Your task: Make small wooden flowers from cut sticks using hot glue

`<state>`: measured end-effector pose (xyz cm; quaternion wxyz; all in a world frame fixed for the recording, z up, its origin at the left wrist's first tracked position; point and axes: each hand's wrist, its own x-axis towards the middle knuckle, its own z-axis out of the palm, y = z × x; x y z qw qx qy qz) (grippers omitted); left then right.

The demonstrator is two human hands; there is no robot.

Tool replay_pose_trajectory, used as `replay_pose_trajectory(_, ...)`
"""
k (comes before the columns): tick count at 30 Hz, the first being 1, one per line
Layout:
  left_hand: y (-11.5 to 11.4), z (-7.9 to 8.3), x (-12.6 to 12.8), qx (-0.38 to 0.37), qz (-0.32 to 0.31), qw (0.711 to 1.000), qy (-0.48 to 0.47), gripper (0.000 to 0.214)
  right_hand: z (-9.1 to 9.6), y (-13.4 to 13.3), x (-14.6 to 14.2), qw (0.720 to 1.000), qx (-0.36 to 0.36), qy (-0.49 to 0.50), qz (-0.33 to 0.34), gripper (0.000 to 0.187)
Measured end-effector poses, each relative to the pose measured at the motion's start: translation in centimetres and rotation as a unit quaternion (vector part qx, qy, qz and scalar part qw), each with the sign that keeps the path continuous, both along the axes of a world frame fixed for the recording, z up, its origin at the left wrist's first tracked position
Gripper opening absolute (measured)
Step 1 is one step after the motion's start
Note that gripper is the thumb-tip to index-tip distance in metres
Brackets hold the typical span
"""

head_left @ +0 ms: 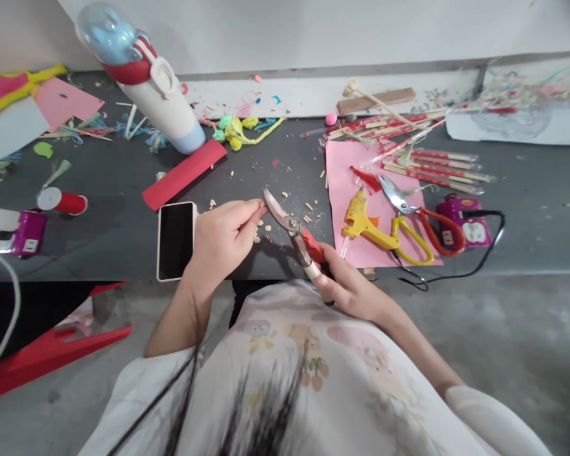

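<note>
My right hand [349, 288] grips the red handles of a pair of metal shears [292, 229] over the front edge of the dark table [114, 221]. The blades point up and left toward my left hand [225, 234]. That hand is closed in a pinch at the blade tips, holding a small piece I cannot make out. Small wood chips [285, 202] lie scattered on the table around the blades.
A phone [175, 240] lies left of my left hand, a red paper strip [185, 174] and a white bottle [147, 82] behind it. On pink paper [342, 171] at right lie a yellow glue gun [365, 221], scissors [418, 228] and several red-wrapped sticks [432, 164].
</note>
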<state>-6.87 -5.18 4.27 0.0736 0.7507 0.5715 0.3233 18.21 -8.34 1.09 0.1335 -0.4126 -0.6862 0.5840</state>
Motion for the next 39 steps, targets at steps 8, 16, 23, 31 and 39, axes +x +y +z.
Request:
replay_pose_trajectory(8,-0.7,-0.5,-1.2,0.003,-0.038,0.997,-0.060,0.027,1.3,-0.5,-0.5,0.985,0.085,-0.126,-0.081,0.035)
replay_pose_trajectory(16,-1.5,-1.9,-1.5,0.013,-0.058,0.992,-0.111,0.036,1.4,-0.8,0.0,0.960,0.201,-0.183,-0.071,0.029)
replay_pose_trajectory(23,-1.7,-2.2,-1.6,0.009,-0.061,0.987,-0.149,0.039,1.4,-1.0,0.0,0.946,0.247,-0.197,-0.068,0.028)
replay_pose_trajectory(31,-2.0,-2.0,-1.3,0.005,-0.053,0.985,-0.162,0.031,1.8,-0.9,0.0,0.978,0.127,-0.155,-0.055,0.036)
replay_pose_trajectory(39,-1.6,-0.1,0.0,-0.066,0.037,0.994,-0.083,0.031,-0.4,-0.2,0.2,0.996,-0.081,-0.026,0.021,0.068)
